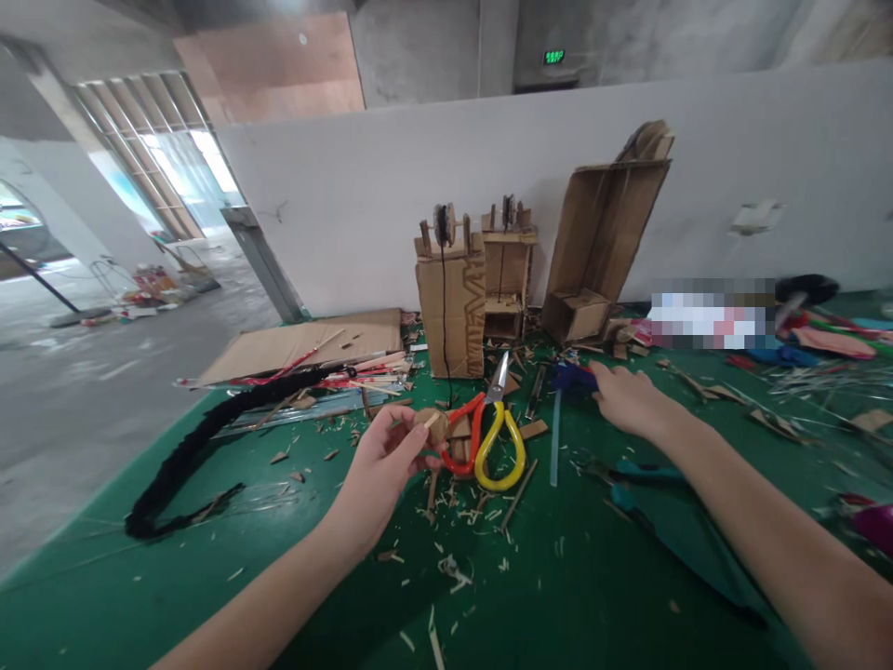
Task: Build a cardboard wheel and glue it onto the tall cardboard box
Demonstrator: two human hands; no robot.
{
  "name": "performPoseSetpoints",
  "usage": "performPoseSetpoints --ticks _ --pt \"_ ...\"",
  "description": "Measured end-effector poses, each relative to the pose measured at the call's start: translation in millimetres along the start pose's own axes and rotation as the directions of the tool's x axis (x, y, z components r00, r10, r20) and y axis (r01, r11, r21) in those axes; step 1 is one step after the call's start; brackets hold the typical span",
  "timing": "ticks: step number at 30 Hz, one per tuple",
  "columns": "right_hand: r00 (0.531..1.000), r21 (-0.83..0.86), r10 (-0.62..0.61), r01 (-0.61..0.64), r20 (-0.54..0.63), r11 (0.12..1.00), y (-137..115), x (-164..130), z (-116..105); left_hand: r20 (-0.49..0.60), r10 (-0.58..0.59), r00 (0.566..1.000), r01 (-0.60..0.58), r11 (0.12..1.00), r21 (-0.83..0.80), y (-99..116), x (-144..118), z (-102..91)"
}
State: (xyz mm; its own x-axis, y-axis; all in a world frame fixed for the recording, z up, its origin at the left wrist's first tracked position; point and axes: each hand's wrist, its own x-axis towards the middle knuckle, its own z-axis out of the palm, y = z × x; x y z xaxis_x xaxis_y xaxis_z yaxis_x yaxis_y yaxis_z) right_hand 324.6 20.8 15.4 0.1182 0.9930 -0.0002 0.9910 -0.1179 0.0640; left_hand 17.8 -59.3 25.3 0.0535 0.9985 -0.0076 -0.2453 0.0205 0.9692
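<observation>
My left hand [387, 461] pinches a small round cardboard disc [433, 424] with a short pale wooden stick on it. Just right of that hand lie scissors [499, 409] with one orange and one yellow handle, blades pointing away from me. Farther out, my right hand [624, 395] is closed on a dark blue glue gun [575, 378], partly hidden by the fingers. A translucent glue stick [556, 442] extends from it toward me. Beneath my right forearm rest pliers [646, 502] with teal handles.
A cardboard tower [452, 312] with a thread spool on top stands at the back, beside a second cardboard frame [508, 270] and a tall open cardboard piece [600, 242]. Black fuzzy stems [188, 456] lie left. Scraps litter the green table [313, 596]; a white partition [349, 205] rises behind.
</observation>
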Motion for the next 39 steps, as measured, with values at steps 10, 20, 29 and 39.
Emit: performPoseSetpoints --ticks 10,20,29,39 --pt "0.982 -0.066 -0.178 0.173 -0.065 0.983 -15 -10 -8 0.015 0.044 0.999 -0.045 0.997 0.054 -4 3 -5.9" --pt "0.919 0.447 -0.303 0.388 -0.253 0.806 -80 -75 -55 0.019 0.132 0.991 -0.133 0.966 0.223 -7 7 -10.5" --pt "0.781 0.424 -0.374 0.598 -0.501 0.68 -137 -119 -11 0.019 0.259 0.966 -0.23 0.818 0.527 -11 7 -12.8" --pt "0.74 0.285 -0.377 0.597 -0.557 0.75 -136 -107 -6 0.124 0.199 0.972 -0.234 0.831 0.504 -9 2 -10.2"
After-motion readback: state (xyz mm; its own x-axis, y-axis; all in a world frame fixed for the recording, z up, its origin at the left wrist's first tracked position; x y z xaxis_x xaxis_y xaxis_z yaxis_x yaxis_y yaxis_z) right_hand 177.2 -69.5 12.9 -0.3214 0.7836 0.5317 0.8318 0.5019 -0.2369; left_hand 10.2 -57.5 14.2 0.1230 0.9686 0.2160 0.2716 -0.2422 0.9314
